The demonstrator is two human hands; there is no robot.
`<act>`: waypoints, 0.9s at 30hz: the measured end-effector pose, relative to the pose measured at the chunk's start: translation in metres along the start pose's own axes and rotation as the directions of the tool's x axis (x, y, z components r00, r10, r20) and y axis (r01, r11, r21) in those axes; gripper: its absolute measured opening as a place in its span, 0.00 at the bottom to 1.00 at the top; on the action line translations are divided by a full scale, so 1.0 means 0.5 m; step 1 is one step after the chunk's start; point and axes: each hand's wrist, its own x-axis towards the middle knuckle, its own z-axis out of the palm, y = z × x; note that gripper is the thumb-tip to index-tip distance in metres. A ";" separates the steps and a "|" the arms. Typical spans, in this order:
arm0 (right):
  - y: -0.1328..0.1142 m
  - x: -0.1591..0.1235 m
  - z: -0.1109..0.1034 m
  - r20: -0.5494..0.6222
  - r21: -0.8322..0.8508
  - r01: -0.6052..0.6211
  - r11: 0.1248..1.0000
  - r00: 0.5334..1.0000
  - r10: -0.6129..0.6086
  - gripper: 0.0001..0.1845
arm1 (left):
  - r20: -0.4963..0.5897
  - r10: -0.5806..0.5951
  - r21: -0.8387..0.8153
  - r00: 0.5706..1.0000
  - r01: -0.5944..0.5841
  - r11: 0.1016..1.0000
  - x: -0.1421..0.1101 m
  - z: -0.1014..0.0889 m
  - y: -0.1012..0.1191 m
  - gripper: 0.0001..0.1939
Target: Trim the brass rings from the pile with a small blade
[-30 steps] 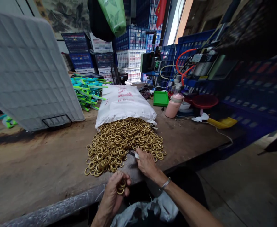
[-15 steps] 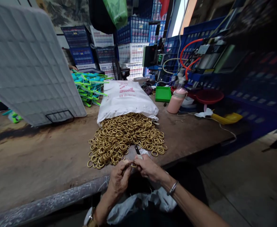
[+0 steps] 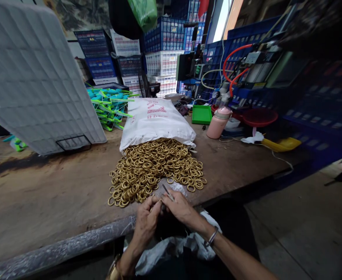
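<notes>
At the table's front edge, my left hand (image 3: 147,218) is closed, its thumb and fingers pinched on a gold-coloured ring, now mostly hidden by the fingers. My right hand (image 3: 181,208) is wrapped round a small knife (image 3: 167,192), whose dark narrow blade points up and to the left. The fingertips of both hands meet over the ring. Just beyond them spreads a heap of gold-coloured rings (image 3: 147,167), spilling from the mouth of a white woven sack (image 3: 156,120) with red print.
A grey padded panel (image 3: 37,77) stands at left, beside teal and green plastic parts (image 3: 109,107). To the right are a green tray (image 3: 201,114), a pink bottle (image 3: 217,124), a red dish (image 3: 260,116) and a yellow scoop (image 3: 283,144). Stacked crates (image 3: 165,64) stand behind. White cloth (image 3: 173,249) covers the lap.
The knife has turned in my right hand, its blade now thinner in view and tipped further left. My right hand has rolled over the ring, which showed between the hands before.
</notes>
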 end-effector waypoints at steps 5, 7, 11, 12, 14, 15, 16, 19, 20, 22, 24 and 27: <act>0.003 0.003 0.005 0.051 0.185 -0.038 0.982 0.998 0.029 0.12 | 0.134 -0.199 -0.204 0.971 0.224 0.953 -0.004 0.001 -0.007 0.17; 0.005 0.002 0.004 0.116 0.295 -0.098 0.951 0.991 0.066 0.12 | 0.129 -0.213 -0.231 0.969 0.238 0.943 -0.006 0.002 -0.005 0.16; 0.015 0.005 0.003 0.146 0.363 -0.178 0.915 0.980 0.133 0.11 | 0.124 -0.215 -0.232 0.969 0.239 0.943 -0.008 0.006 0.005 0.16; 0.019 0.006 0.004 0.117 0.332 -0.158 0.930 0.985 0.125 0.11 | 0.128 -0.211 -0.235 0.969 0.236 0.943 -0.008 0.007 0.006 0.16; 0.025 0.008 0.003 0.029 0.220 -0.087 0.972 0.996 0.082 0.11 | 0.129 -0.207 -0.245 0.970 0.234 0.941 -0.008 0.008 0.006 0.16; 0.026 0.007 0.003 -0.015 0.140 -0.052 0.989 0.998 0.055 0.11 | 0.123 -0.206 -0.248 0.971 0.231 0.941 -0.008 0.008 0.004 0.16; 0.026 0.005 0.002 -0.047 0.050 -0.025 0.998 0.999 0.027 0.11 | 0.113 -0.203 -0.247 0.973 0.225 0.942 -0.008 0.008 0.003 0.16; 0.017 -0.005 0.000 -0.019 -0.202 0.071 0.977 0.997 -0.077 0.12 | 0.084 -0.187 -0.226 0.979 0.201 0.953 -0.006 0.008 0.000 0.17; 0.014 -0.009 -0.001 0.013 -0.265 0.105 0.958 0.994 -0.105 0.11 | 0.075 -0.182 -0.219 0.980 0.194 0.956 -0.006 0.009 0.001 0.17; 0.010 -0.015 0.000 0.055 -0.365 0.147 0.919 0.989 -0.137 0.08 | 0.058 -0.184 -0.215 0.981 0.192 0.957 -0.007 0.011 0.006 0.17; 0.009 -0.018 0.001 0.065 -0.446 0.159 0.881 0.987 -0.145 0.07 | 0.041 -0.196 -0.227 0.980 0.200 0.953 -0.009 0.013 0.013 0.18; 0.013 -0.018 0.004 0.081 -0.513 0.179 0.840 0.984 -0.160 0.09 | 0.030 -0.195 -0.235 0.980 0.196 0.952 -0.011 0.013 0.018 0.18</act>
